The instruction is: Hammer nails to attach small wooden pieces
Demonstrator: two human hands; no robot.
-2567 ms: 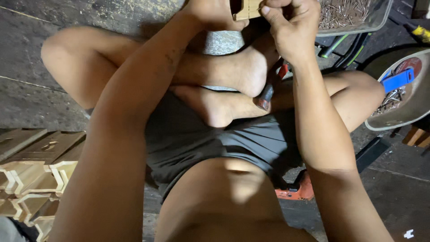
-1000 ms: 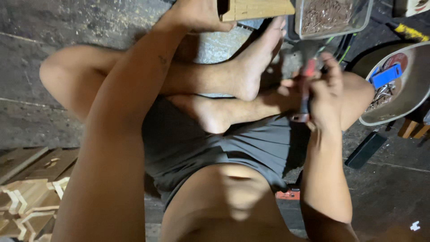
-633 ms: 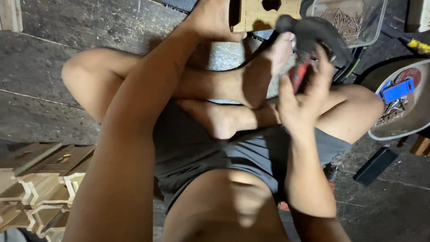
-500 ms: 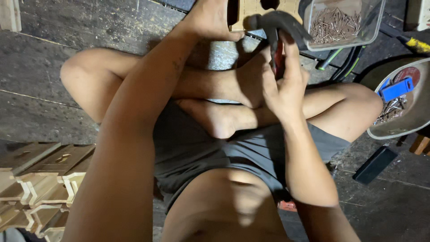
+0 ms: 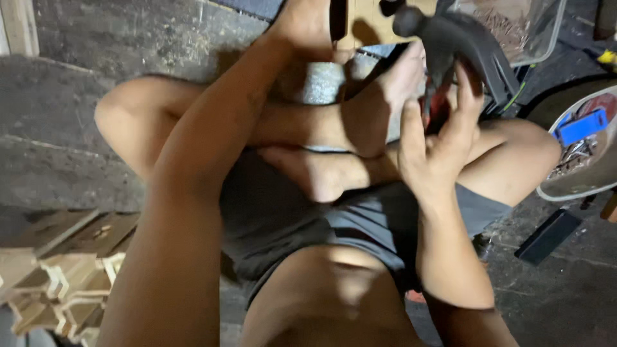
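Note:
I sit cross-legged on a dark floor. My left hand (image 5: 308,29) grips a light wooden piece (image 5: 366,16) with cut-out holes at the top edge of view. My right hand (image 5: 437,144) is wrapped around the red handle of a dark claw hammer (image 5: 459,38), whose head is raised beside the wooden piece, above my feet. Part of the handle is hidden by my fingers.
A clear plastic tub of nails (image 5: 520,26) stands at the top right. To the right is a round bowl (image 5: 578,186) with small metal parts and a blue object. Several cut wooden pieces (image 5: 58,270) lie at the lower left. A dark flat bar (image 5: 546,234) lies on the floor.
My right hand picked up the hammer from beside my right knee and raised it toward the wooden piece. My left hand stayed on the wood.

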